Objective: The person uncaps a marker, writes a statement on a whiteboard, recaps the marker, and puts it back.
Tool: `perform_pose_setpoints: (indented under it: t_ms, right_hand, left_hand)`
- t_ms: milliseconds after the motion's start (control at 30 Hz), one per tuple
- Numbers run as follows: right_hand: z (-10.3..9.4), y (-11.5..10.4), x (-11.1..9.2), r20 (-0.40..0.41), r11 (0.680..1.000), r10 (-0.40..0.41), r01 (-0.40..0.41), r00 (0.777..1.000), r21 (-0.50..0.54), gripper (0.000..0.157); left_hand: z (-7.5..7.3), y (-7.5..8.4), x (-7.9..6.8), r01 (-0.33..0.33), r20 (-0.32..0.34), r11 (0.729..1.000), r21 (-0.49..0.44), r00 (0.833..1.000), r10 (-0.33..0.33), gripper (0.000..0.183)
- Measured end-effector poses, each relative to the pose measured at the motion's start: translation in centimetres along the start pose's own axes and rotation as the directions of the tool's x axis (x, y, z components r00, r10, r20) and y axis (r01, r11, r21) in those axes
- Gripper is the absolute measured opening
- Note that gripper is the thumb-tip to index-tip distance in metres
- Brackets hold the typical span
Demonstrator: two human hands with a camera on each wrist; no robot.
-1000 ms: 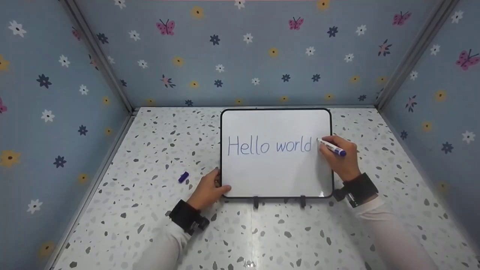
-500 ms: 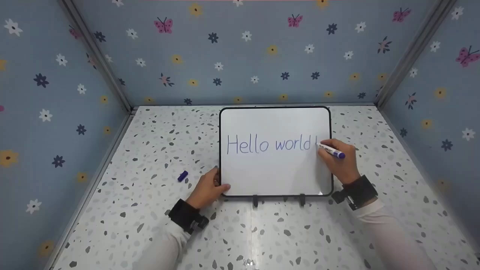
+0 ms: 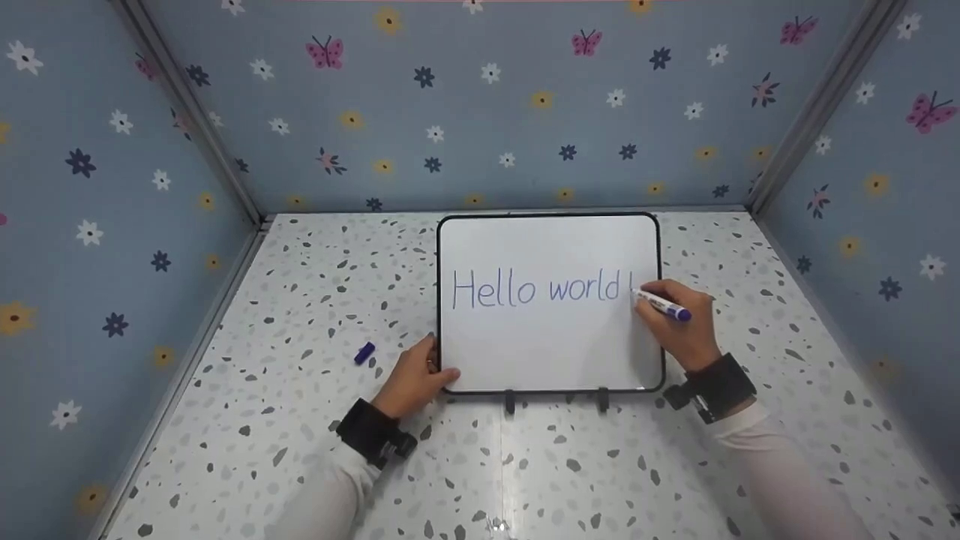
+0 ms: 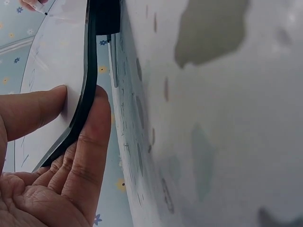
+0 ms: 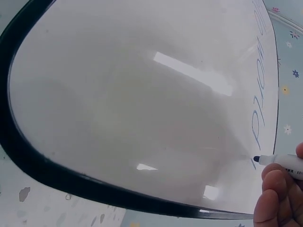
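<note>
A whiteboard (image 3: 547, 345) with a black frame stands propped on the table, "Hello world" and a short upright stroke written across it in blue. My right hand (image 3: 684, 322) pinches a white marker (image 3: 660, 304) with a purple end at the board's right side. In the right wrist view the marker's dark tip (image 5: 256, 159) is right at the short stroke. My left hand (image 3: 414, 379) grips the lower left corner of the board; in the left wrist view the thumb (image 4: 38, 111) lies on the front face and the fingers (image 4: 90, 151) are behind the frame.
A purple marker cap (image 3: 364, 353) lies on the speckled table (image 3: 300, 300), left of the board. Two dark feet (image 3: 510, 402) stick out under the board's lower edge. Blue flowered panels (image 3: 480, 112) enclose the back and both sides.
My right hand has moved the marker slightly down, and a short vertical blue stroke now shows after "world". The left hand keeps its grip on the corner.
</note>
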State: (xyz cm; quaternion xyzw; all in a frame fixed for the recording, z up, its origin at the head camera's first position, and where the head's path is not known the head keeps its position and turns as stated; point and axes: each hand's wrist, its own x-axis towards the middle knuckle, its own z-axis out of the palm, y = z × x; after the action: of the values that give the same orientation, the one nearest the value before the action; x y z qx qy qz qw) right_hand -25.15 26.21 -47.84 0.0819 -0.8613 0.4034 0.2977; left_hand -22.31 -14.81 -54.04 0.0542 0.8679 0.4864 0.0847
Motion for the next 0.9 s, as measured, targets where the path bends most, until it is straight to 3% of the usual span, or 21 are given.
perform_pose_setpoints:
  t_ms: [400,900]
  right_hand:
    - [0.06,0.09,-0.75,-0.007,0.999,-0.028,0.028,1.0,0.019,0.013]
    - [0.1,0.33,-0.96,0.026,0.999,0.019,-0.021,0.999,0.049,0.015]
  left_hand:
    - [0.03,0.0,-0.14,-0.014,-0.008,1.0,-0.01,1.0,0.014,0.042]
    - [0.08,-0.06,-0.04,-0.015,-0.012,1.0,0.011,1.0,0.015,0.043]
